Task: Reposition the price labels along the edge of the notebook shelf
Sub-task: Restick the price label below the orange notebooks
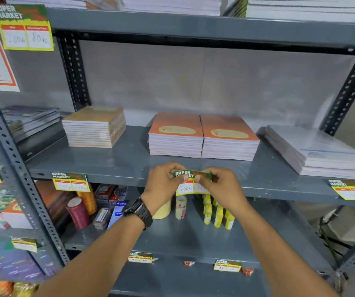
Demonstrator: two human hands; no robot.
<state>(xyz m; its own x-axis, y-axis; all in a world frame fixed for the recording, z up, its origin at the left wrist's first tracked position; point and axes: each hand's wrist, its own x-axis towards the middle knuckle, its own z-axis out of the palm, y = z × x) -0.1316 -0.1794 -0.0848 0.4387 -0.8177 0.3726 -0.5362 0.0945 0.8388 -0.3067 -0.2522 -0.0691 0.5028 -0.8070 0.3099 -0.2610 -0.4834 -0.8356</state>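
Note:
A green and yellow price label [188, 185] reading "SUPER MARKET" sits at the front edge of the grey notebook shelf [116, 170], below two orange notebook stacks [202, 136]. My left hand [162, 185] pinches its upper left corner and my right hand [219, 185] pinches its upper right part. A second label [70, 182] hangs on the same edge at the left, and a third label [352, 189] at the right. Whether the held label is stuck to the edge, I cannot tell.
A tan notebook stack [95, 126] lies left on the shelf, plastic-wrapped pads [320, 151] lie right. The lower shelf holds tape rolls [77, 212] and yellow bottles [217, 215]. A larger price label [25, 27] hangs top left. Perforated uprights [11, 168] frame the rack.

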